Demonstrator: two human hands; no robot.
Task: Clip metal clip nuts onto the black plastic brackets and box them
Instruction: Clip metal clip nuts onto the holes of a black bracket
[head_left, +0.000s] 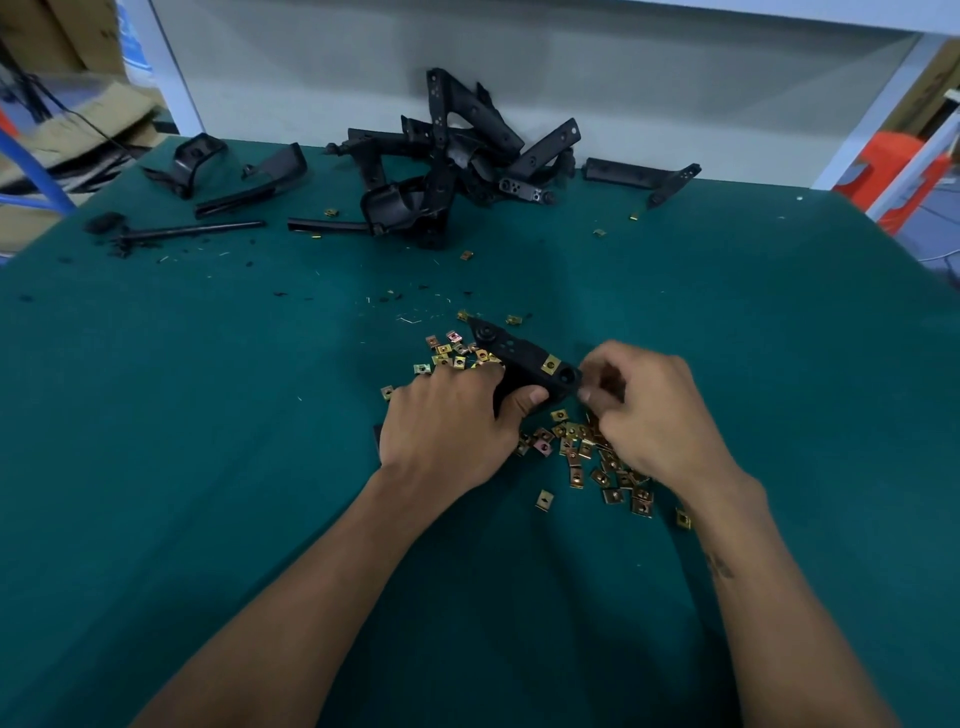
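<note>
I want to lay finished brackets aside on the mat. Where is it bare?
Bare: the green mat left of the left hand, and its right side beyond the right hand. Crowded: loose clip nuts around both hands, and the bracket pile along the back wall.

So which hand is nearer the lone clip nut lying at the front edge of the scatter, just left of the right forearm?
Right. The right hand sits just up and right of that clip nut; the left hand grips the bracket farther off, up and left.
</note>
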